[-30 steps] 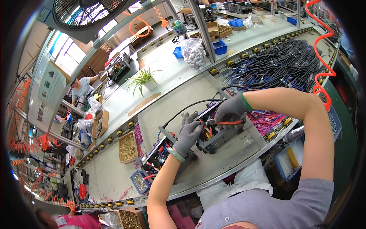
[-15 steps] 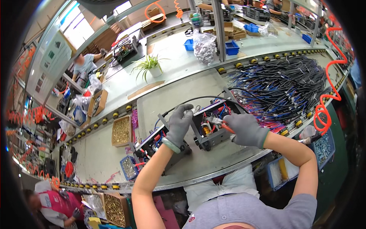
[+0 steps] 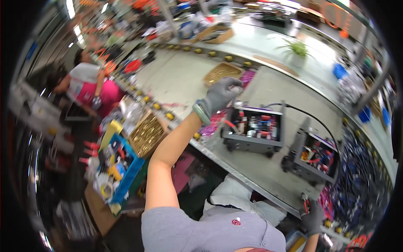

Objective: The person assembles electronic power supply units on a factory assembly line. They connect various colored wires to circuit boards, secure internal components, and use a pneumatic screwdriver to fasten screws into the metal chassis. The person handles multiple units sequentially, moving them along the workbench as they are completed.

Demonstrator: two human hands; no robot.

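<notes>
My left hand (image 3: 221, 97), in a grey glove, is raised in front of a cardboard box of brass-coloured screws (image 3: 222, 72). Its fingers are bent together, and whatever lies between them, if anything, is too small to make out. At the bench's near right edge my gloved right hand (image 3: 312, 219) grips a red-handled hand tool (image 3: 307, 205), its kind blurred. Between the hands stand two open grey housings: one (image 3: 256, 145) with colourful electronic parts inside, the other (image 3: 308, 161) tilted in view with red and blue wires. A black cable (image 3: 317, 113) arches between them.
A heap of dark cables (image 3: 363, 161) covers the right side of the bench. A potted plant (image 3: 297, 56) stands beyond the roller rail. On the left are a box of brass parts (image 3: 147, 133), a blue crate (image 3: 128, 178) and another person (image 3: 90, 84).
The view has swung left. My left hand has left the housings for the screw box. My right hand has come out of the right housing down to the near edge, holding the red-handled tool.
</notes>
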